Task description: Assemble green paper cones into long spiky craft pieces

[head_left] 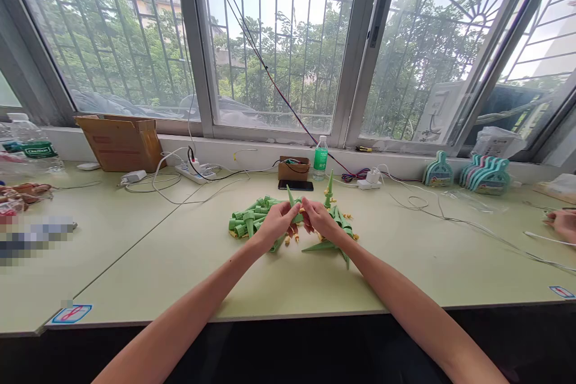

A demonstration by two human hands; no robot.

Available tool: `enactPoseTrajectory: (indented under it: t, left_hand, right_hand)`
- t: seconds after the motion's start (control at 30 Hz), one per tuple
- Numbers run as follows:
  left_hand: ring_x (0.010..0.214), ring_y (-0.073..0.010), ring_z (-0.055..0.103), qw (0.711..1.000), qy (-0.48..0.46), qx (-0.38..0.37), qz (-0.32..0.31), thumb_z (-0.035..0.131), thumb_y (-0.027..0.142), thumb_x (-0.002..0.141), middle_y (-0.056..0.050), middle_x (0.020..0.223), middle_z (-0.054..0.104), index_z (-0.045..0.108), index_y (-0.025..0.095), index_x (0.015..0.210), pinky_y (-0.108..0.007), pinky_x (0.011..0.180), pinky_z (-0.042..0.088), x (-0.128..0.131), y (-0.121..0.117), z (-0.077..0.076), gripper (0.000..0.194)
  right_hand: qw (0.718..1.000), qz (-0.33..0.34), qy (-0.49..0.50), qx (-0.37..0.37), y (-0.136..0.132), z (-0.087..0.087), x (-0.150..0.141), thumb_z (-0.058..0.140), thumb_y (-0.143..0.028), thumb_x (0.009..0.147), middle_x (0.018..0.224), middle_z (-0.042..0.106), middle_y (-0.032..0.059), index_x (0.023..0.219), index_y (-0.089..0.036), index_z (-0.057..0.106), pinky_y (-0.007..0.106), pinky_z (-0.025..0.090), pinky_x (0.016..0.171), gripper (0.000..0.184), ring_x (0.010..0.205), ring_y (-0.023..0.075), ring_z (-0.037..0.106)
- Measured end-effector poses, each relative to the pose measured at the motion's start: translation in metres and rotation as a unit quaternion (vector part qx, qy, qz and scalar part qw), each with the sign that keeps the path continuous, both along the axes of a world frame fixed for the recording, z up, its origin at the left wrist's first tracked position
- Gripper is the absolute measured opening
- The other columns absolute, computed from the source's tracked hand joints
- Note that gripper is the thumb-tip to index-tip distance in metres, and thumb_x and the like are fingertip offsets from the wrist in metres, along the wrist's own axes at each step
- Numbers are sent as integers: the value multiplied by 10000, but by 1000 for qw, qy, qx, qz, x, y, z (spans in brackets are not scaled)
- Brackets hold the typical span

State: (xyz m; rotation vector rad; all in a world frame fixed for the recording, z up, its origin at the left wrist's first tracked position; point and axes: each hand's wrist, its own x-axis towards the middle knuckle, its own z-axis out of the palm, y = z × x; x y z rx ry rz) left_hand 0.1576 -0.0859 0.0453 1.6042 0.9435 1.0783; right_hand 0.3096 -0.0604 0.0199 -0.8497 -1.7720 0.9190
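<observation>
My left hand (278, 220) and my right hand (320, 219) meet over the middle of the pale green table (180, 264), fingers pinched together. Between them is a green cone-shaped plastic piece (293, 203) whose tip points up; both hands grip it, and a small yellow part shows at the fingertips. A heap of green plastic pieces (248, 219) lies just left of the hands. More green cones (338, 228) lie to the right and under the hands, one standing upright (329, 187). Small yellow bits (292, 239) are scattered beneath.
Behind the heap lie a black phone (296, 185), a small brown box (294, 168) and a green bottle (320, 159). A cardboard box (120, 143), power strip (197, 173) and cables sit at the back left. Another person's hand (562, 223) rests at the far right. Teal items (483, 171) stand by the window.
</observation>
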Motion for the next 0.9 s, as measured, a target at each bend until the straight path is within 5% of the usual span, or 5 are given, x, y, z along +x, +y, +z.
enactPoseTrajectory:
  t: [0.33,0.9]
  left_hand:
    - [475,-81,527,995,-59,-70,-29,648,577,750,-28,706,609,542,132,780,-211,431,433,-1,-4,7,459]
    - [479,-101,559,1000,-9,-13,0,613,597,776,2,652,529,516,137,722,-209,390,443,-1,0,2,473]
  right_hand:
    - [1000,22,-16,3,-7,5,1,340,-648,916,499,394,-67,695,-207,402,201,359,366,497,376,84,431]
    - [997,-16,-76,21,-5,1,1,212,-697,919,388,445,-12,480,-193,403,222,377,454,695,357,92,432]
